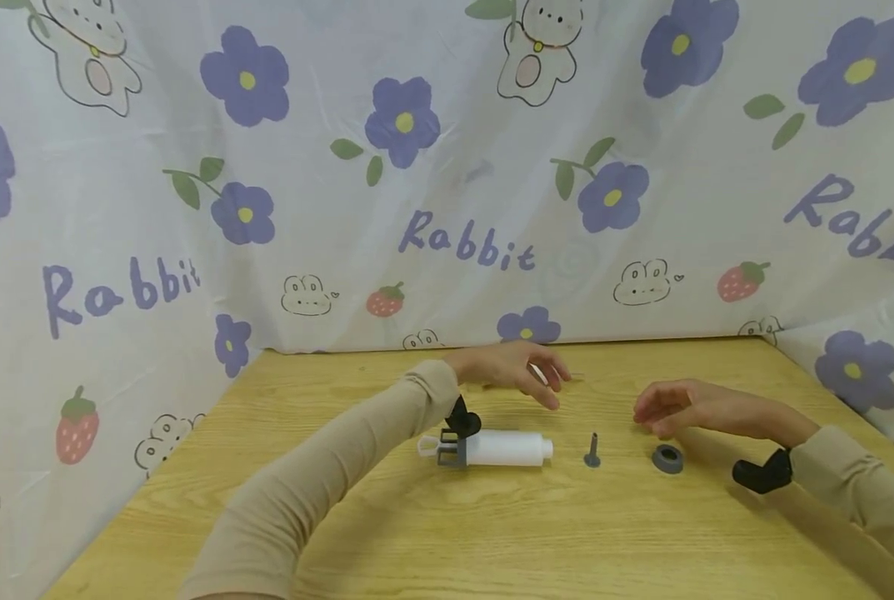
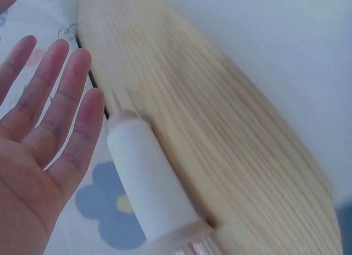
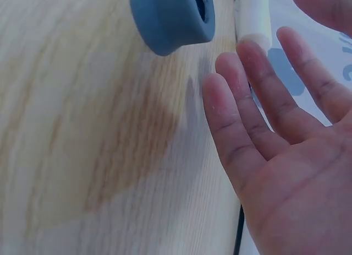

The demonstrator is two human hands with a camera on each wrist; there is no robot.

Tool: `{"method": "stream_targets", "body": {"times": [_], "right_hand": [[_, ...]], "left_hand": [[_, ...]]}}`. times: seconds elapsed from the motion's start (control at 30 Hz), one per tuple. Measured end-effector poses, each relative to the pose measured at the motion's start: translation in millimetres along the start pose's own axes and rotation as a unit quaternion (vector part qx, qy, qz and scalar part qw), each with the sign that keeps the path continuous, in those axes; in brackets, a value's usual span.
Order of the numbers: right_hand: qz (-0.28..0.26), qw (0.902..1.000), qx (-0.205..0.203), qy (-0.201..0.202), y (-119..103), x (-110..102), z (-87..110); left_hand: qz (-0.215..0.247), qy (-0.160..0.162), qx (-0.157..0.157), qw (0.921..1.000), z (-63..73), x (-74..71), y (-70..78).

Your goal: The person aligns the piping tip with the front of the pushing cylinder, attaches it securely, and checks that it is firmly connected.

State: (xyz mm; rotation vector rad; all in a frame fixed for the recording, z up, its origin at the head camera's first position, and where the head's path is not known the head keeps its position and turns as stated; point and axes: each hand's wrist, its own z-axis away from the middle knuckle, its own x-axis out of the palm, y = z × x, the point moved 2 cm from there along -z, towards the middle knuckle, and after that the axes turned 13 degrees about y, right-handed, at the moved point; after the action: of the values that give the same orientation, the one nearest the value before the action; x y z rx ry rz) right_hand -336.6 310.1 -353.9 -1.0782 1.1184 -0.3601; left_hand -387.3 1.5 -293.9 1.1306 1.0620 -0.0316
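A white syringe-like cylinder [image 1: 506, 448] lies on the table, with a grey frame [image 1: 452, 448] and a white loop handle [image 1: 428, 446] at its left end. Over the table behind it hovers my left hand [image 1: 510, 367], its fingers loosely bent and holding nothing. To the cylinder's right a small grey stem with a round base [image 1: 592, 452] stands upright. A grey ring [image 1: 667, 458] sits farther right, just in front of my right hand [image 1: 697, 408]. That hand has relaxed fingers, apart from the ring. In the right wrist view the ring [image 3: 173, 18] appears beside the fingertips.
The wooden table [image 1: 447, 525] ends at a cloth [image 1: 461, 183] printed with flowers and rabbits, hanging behind and at both sides. Something thin [image 1: 576, 377] shows near the left fingertips, mostly hidden by the hand. Black wrist cameras [image 1: 763, 472] hang below both wrists.
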Motion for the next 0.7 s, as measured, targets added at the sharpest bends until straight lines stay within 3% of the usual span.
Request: {"method": "stream_targets", "body": {"times": [0.23, 0.7], "right_hand": [[-0.016, 0.9997, -0.008, -0.014, -3, 3, 2.5], [-0.019, 0.9991, -0.018, -0.033, -4, 8, 10.6]], "left_hand": [[0.000, -0.037, 0.006, 0.9993, -12.1, 15.7, 5.1], [-0.023, -0.074, 0.006, 0.9970, -29.4, 43.7, 14.3]]}}
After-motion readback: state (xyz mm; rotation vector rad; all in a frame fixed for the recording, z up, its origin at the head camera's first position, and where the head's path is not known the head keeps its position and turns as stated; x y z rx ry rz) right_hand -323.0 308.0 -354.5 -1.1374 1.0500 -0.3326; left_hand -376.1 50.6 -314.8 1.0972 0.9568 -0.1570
